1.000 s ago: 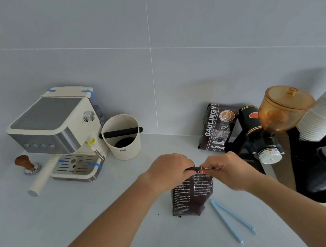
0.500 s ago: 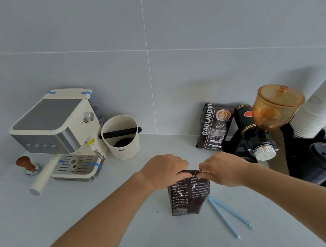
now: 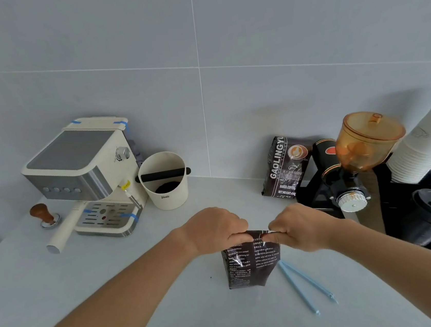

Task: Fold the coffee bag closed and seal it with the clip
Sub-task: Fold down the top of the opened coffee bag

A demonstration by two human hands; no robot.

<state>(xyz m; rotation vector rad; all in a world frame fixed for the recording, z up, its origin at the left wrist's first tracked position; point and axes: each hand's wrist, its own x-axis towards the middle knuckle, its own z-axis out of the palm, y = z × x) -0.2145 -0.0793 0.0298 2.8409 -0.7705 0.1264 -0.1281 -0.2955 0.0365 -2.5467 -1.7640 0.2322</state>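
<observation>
The bag point(image 3: 251, 262) stands on the tabletop point(image 3: 116, 295) in the lower middle of the frame, with both hands at its top. The left hand point(image 3: 214, 229) pinches the top edge on the left side, fingers curled tight on it. The right hand point(image 3: 301, 227) pinches the same edge on the right side. The top looks pressed flat and partly rolled down, so the fold seems begun but maybe not finished. The clip point(image 3: 304, 285) lies on the tabletop just right of the bag, its two blue arms spread open, and no hand touches it. So the sealing is not done yet. The bag stands up straight, its long side going up and down, top edge running left to right. The clip's long arms point from upper left to lower right.
</observation>
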